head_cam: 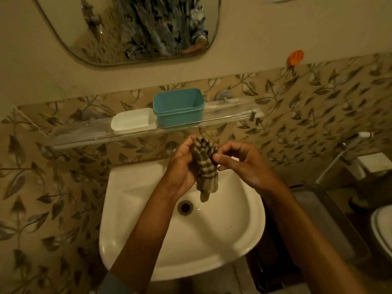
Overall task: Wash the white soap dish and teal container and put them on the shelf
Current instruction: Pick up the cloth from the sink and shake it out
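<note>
The white soap dish [133, 122] and the teal container [179, 108] stand side by side on the clear glass shelf [84, 132] above the sink. Below them, over the white sink [148, 240], my left hand [182, 166] grips a checked brown-and-cream cloth [205, 166] that hangs down toward the basin. My right hand [239, 164] is beside it, its fingers curled and pinching the cloth's right edge. Both containers look empty.
A mirror [135, 28] hangs above the shelf and reflects a patterned garment. An orange hook [295, 57] sticks to the wall at right. A toilet [381, 230] and a grey bin [324, 219] stand to the right of the sink. The drain [185, 206] is open.
</note>
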Available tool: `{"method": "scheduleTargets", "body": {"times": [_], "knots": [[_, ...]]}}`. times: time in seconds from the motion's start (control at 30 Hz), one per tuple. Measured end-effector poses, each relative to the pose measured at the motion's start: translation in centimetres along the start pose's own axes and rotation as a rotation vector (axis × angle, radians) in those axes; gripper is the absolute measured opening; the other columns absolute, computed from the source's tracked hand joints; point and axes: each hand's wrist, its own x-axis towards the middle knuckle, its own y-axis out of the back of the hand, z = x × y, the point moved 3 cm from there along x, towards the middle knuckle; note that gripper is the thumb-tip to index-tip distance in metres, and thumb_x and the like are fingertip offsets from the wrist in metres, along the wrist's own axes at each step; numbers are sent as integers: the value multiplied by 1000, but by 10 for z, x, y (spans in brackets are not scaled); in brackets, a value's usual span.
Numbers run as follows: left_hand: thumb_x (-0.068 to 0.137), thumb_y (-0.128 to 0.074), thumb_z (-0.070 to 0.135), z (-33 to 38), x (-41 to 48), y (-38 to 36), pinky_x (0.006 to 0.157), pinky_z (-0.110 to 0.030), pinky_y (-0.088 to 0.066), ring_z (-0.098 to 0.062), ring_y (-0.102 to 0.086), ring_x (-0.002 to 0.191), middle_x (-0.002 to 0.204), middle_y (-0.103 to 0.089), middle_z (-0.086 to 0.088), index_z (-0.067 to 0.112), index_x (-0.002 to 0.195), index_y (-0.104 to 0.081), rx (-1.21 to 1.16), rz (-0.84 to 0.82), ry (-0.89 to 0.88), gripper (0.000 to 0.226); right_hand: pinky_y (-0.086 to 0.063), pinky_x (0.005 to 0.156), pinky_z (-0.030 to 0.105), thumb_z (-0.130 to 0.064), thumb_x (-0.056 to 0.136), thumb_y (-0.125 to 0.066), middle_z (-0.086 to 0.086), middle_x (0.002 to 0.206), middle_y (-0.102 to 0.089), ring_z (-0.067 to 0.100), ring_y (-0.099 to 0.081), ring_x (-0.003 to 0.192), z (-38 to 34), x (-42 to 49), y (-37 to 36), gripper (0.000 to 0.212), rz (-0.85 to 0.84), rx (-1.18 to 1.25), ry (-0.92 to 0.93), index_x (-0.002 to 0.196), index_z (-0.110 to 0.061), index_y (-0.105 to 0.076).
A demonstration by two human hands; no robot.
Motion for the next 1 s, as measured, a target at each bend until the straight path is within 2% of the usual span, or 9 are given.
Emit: {"method": "scheduleTargets", "body": {"times": [0.13, 0.27, 0.4, 0.47, 0.53, 0.63, 0.77, 0.9, 1.0], "knots": [[87, -42, 2, -21, 13, -24, 90, -41, -50, -24, -61, 95, 108, -61, -15, 0, 124, -47, -93, -5, 40, 37, -51, 69, 26, -11, 93, -57, -7, 75, -63, 7, -59, 75, 2, -7, 22, 16, 174, 6, -24, 78, -15, -60], [90, -36, 2, -33, 24, -38, 80, -26, -53, -20, -60, 91, 97, -64, -10, 7, 102, -57, -9, 14, 21, 25, -45, 64, 30, -8, 97, -50, 12, 73, -54, 18, -52, 68, -6, -11, 57, 17, 421, -21, -25, 81, -3, -53], [94, -39, 19, -34, 36, -55, 102, -39, -44, -22, -62, 105, 106, -67, -8, 9, 106, -60, 277, -45, -17, 27, -50, 62, 37, -17, 97, -52, 22, 77, -63, 31, -60, 68, -18, -9, 90, 16, 353, -175, 12, 89, -4, -56], [90, -50, 30, -30, 42, -75, 95, -32, -49, -20, -63, 106, 108, -68, -4, 13, 112, -61, 430, -136, -61, 30, -47, 56, 40, -16, 97, -54, 26, 75, -63, 39, -58, 64, -24, -8, 107, 15, 255, -228, 33, 90, -3, -58], [83, -63, 31, -27, 49, -99, 87, -26, -53, -16, -64, 104, 108, -68, -2, 16, 115, -61, 611, -211, -118, 36, -41, 48, 37, -14, 96, -56, 18, 66, -61, 31, -53, 51, -30, -5, 124, 15, 158, -284, 50, 88, -2, -58], [80, -72, 23, -35, 67, -137, 86, -29, -56, -14, -67, 100, 106, -70, -2, 17, 114, -61, 809, -230, -134, 36, -48, 51, 34, -15, 95, -57, 7, 69, -66, 23, -62, 56, -39, -5, 156, 13, 104, -337, 65, 86, -5, -59], [84, -69, 21, -47, 90, -170, 84, -29, -56, -12, -68, 96, 102, -72, -1, 15, 112, -64, 903, -276, -142, 29, -46, 52, 29, -13, 96, -55, 7, 67, -63, 20, -59, 57, -43, -8, 199, 13, 131, -349, 56, 84, -9, -57], [81, -72, 21, -60, 109, -176, 73, -17, -52, -5, -67, 85, 92, -72, 2, 14, 99, -69, 1107, -318, -150, 19, -40, 56, 15, -13, 98, -51, -7, 67, -54, -2, -51, 58, -43, -21, 245, 14, 269, -312, 60, 85, -9, -54], [85, -67, 18, -81, 115, -171, 69, -14, -49, 2, -66, 79, 86, -71, 11, 25, 90, -69, 1152, -275, -133, 9, -42, 61, 21, -13, 99, -49, 3, 75, -55, 10, -53, 68, -39, -35, 282, 16, 358, -294, 33, 84, -14, -53]]}}
